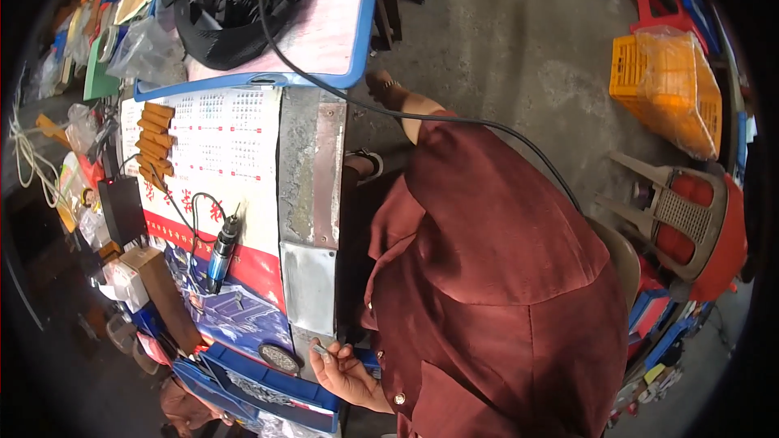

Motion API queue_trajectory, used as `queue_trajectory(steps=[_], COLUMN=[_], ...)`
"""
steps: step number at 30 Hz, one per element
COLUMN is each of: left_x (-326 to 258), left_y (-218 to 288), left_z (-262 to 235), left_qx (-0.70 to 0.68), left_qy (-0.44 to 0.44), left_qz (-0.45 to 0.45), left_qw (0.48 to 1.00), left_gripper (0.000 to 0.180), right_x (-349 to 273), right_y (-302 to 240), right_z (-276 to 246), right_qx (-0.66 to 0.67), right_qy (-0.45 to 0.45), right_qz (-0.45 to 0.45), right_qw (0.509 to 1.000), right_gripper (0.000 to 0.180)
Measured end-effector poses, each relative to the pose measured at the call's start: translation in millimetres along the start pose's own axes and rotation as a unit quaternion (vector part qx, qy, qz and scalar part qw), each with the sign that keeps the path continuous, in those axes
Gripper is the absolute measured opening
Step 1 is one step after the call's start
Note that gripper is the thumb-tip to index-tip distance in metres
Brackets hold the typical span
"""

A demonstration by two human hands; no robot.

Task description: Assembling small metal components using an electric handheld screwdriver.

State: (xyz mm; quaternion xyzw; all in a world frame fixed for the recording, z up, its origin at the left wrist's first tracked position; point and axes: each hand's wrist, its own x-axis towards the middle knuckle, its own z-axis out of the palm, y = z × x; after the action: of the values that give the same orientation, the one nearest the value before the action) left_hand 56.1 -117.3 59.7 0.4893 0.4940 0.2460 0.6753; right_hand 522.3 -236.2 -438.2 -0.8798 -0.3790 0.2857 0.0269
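Observation:
My left hand [349, 375] is at the lower middle, by the near edge of the table. Its curled fingers pinch a small silvery piece [323, 350], too small to name. Beside it sit a round dish of small grey bits [279, 358] and blue trays [312, 394] with small metal parts. My right hand [378, 81], with a bracelet at the wrist, hangs low beyond the table edge at the upper middle. Its fingers are dark and hard to make out. A blue and black electric screwdriver [220, 258] with a cable lies on the table.
Several brown pieces [154, 143] lie in a row on a printed calendar sheet [235, 146]. A black box [122, 209] stands behind. A blue-rimmed tray [357, 53] holds black cables, one trailing across my sleeve. A plastic chair [690, 215] and yellow crate [661, 93] stand right. Another person's sleeve [185, 402] shows lower left.

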Motion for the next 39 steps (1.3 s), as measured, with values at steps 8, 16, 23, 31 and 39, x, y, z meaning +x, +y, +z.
queue_trajectory(steps=[8, 16, 23, 31, 39], left_x=[4, -1, 1, 27, 25], left_y=[-9, -6, -25, -31, -36], left_z=[-7, -17, -49, -69, -99], left_qx=[-0.042, -0.142, -0.209, -0.220, -0.235], left_qy=[0.046, 0.028, 0.043, 0.026, 0.092], left_qz=[0.023, -0.027, -0.028, -0.016, 0.038], left_qw=[0.998, 0.989, 0.977, 0.975, 0.967], left_gripper=[0.036, 0.032, 0.032, 0.029, 0.019], right_x=[-25, -111, -251, -305, -296], right_y=[-128, -127, -263, -350, -419], right_z=[91, -46, -206, -269, -284], right_qx=[0.324, 0.046, -0.157, -0.008, 0.075], right_qy=[0.046, -0.032, 0.060, -0.188, -0.134], right_qz=[-0.300, -0.443, -0.420, -0.487, -0.531], right_qw=[0.896, 0.895, 0.892, 0.853, 0.833], right_gripper=[0.021, 0.018, 0.017, 0.020, 0.025])
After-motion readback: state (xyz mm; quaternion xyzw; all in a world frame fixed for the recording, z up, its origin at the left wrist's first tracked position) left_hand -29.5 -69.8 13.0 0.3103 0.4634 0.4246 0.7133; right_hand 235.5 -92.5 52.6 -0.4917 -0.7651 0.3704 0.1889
